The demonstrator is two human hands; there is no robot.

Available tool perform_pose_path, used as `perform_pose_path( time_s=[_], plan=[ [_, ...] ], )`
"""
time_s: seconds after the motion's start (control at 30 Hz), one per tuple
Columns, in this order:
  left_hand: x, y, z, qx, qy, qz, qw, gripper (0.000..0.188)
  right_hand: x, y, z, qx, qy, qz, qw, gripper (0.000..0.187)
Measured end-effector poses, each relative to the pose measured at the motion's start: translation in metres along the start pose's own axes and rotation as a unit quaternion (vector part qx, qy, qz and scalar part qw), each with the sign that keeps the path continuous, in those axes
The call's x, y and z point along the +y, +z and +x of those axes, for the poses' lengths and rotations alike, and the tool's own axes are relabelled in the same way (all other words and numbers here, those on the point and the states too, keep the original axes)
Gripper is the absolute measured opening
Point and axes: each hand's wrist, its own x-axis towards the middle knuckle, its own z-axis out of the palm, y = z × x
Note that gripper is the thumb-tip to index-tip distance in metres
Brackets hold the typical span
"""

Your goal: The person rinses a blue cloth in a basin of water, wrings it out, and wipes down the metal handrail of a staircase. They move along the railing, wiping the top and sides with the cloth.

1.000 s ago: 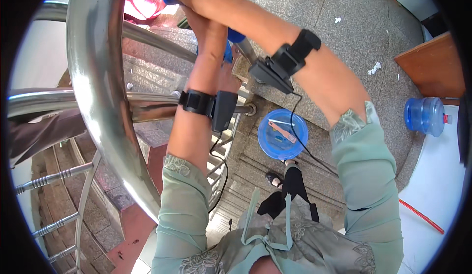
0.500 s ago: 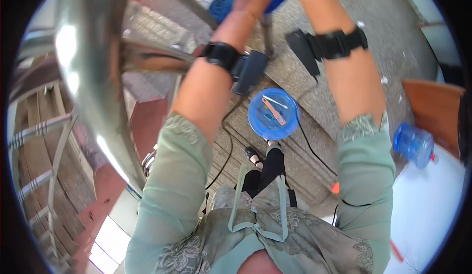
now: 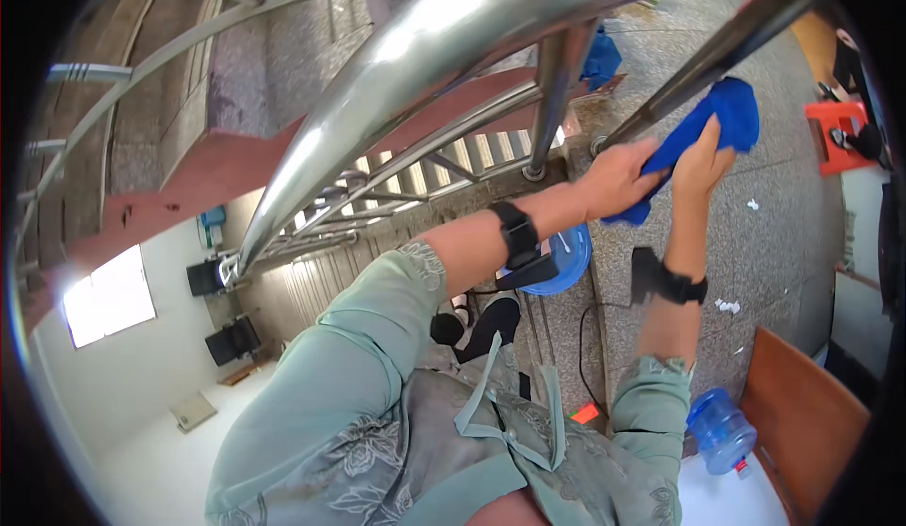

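A bunched blue cloth (image 3: 734,116) is gripped between my two hands, out in front and to the right, beside a slanting metal railing post (image 3: 713,54). My right hand (image 3: 703,160) closes around its near side. My left hand (image 3: 621,179) has its fingers on the cloth from the left, and one end hangs below them. Left of the cloth, the thick shiny handrail (image 3: 444,21) curves across the upper view. Below my left forearm stands a round blue container (image 3: 569,264), partly hidden by the arm and a wrist-strapped device.
Stairs (image 3: 142,101) rise at the upper left behind the railing. Something blue (image 3: 601,59) lies past the posts. A red stool (image 3: 835,139) and a person's legs are at the right edge. A water jug (image 3: 722,432) lies near a brown board (image 3: 802,413). White scraps dot the floor.
My view has swung, bringing the handrail across the top. My hands, earlier at the upper edge, now show with the blue cloth between them, farther right of the blue container.
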Motion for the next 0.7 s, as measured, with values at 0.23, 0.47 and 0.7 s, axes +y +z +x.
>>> perform_pose_path(
  time_s=[0.23, 0.47, 0.7],
  plan=[
    [0.024, -0.102, -0.178, -0.067, -0.293, -0.085, 0.95, 0.024, -0.034, 0.029, -0.163, -0.233, -0.097, 0.078, 0.965, 0.029],
    [0.048, -0.176, -0.279, 0.119, -0.336, -0.09, 0.93, 0.034, -0.093, 0.11, -0.201, -0.421, -0.129, 0.145, 0.886, 0.021],
    [0.052, -0.193, -0.375, 0.31, -0.263, -0.136, 0.904, 0.042, -0.117, 0.145, -0.273, -0.551, -0.144, 0.111, 0.814, 0.025]
  ],
)
